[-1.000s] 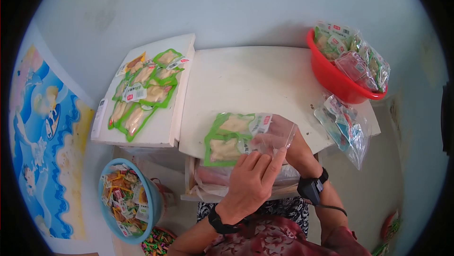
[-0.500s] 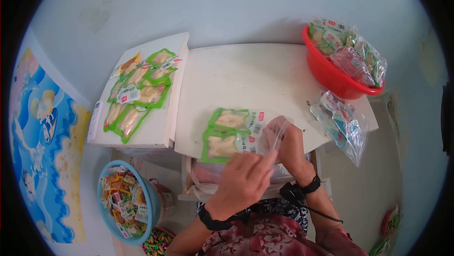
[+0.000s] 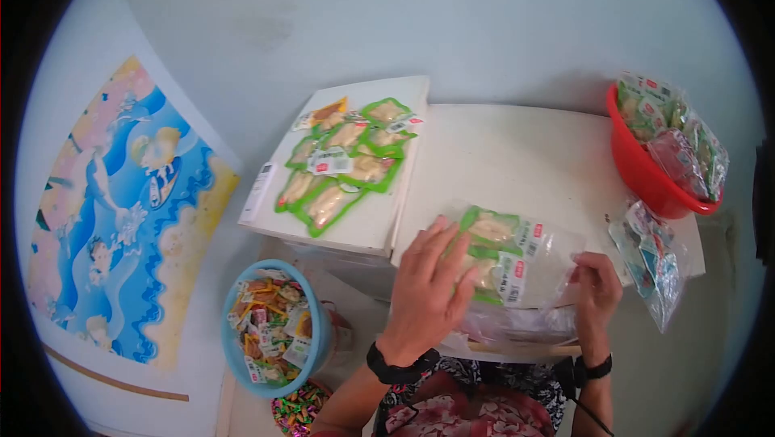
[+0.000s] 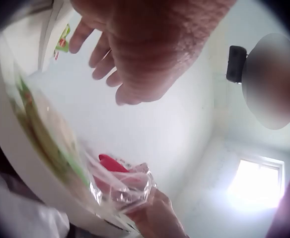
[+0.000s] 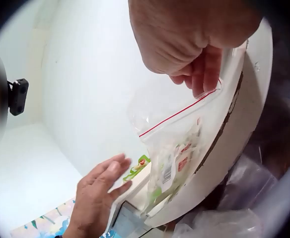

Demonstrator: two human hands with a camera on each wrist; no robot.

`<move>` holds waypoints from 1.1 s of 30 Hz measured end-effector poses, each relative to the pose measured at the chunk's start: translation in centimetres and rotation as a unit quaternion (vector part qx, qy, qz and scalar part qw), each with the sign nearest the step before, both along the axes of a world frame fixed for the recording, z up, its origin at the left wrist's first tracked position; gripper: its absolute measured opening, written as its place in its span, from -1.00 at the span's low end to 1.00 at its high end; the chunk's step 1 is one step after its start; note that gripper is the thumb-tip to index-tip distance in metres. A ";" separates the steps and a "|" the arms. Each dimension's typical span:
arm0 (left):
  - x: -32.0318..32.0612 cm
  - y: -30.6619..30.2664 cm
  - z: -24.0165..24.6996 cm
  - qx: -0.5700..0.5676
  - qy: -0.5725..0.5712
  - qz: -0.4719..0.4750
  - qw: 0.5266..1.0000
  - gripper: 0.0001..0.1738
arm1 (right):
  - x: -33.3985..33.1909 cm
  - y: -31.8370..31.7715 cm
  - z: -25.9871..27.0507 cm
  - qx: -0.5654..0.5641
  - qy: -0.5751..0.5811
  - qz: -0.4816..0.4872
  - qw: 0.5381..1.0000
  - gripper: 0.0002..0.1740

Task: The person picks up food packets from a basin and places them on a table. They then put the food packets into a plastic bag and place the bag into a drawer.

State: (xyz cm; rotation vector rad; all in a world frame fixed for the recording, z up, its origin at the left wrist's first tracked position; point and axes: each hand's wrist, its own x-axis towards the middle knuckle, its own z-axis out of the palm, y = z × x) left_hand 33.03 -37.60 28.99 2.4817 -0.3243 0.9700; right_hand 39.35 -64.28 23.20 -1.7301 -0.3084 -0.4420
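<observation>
The right hand's fingers pinch the clear bag by its zip edge, likely steadying it at the bench's near side; the left hand's fingers are open beside the packets inside.

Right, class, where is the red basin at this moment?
In the head view, the red basin is at the right-hand far corner of the white table, just beyond a clear plastic bag.

Clear zip bag with two green-edged food packs, flat at table's front edge.
</observation>
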 end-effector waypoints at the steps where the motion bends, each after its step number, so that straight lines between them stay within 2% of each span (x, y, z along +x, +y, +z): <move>1: -0.4 1.1 0.5 0.005 -0.030 0.033 0.999 -0.52 | -0.3 -0.1 -0.1 0.028 -0.003 -0.009 1.000 -0.82; 4: -1.5 4.9 2.1 0.032 -0.110 0.134 0.984 -0.56 | -1.1 -0.8 -1.0 0.070 0.021 -0.018 0.997 -0.81; 7: -1.3 8.5 2.7 0.040 -0.108 0.210 0.971 -0.55 | -1.7 -1.0 -1.6 0.084 0.058 -0.026 0.994 -0.82; 12: 1.4 12.6 4.9 0.098 -0.023 0.252 0.963 -0.44 | -1.7 -0.7 -1.6 0.083 0.057 -0.010 0.995 -0.82; 15: 4.0 14.3 5.7 0.136 -0.008 0.216 0.967 -0.41 | -1.7 -0.6 -1.3 0.080 0.056 -0.003 0.995 -0.81; 18: 6.7 15.7 5.4 0.151 0.024 0.226 0.962 -0.40 | -1.7 -0.8 -1.3 0.082 0.058 0.003 0.995 -0.80; 21: 6.8 16.0 7.1 0.116 0.194 0.225 0.948 -0.43 | -1.7 -1.1 -1.6 0.083 0.065 0.014 0.994 -0.79; 24: 7.3 18.3 5.9 0.142 0.162 0.255 0.942 -0.49 | -1.6 -1.2 -1.4 0.085 0.062 0.026 0.994 -0.78; 27: 6.8 19.7 6.4 0.145 0.124 0.340 0.921 -0.68 | -1.7 -1.2 -1.0 0.066 0.058 0.024 0.996 -0.78; 30: 5.2 19.8 8.2 0.013 0.001 0.295 0.955 -0.76 | -1.7 -1.3 -1.0 0.074 0.063 0.022 0.995 -0.79; 33: 2.7 15.8 10.8 -0.099 -0.014 0.172 0.980 -0.72 | -1.5 -1.5 -0.9 0.111 0.079 0.021 0.990 -0.83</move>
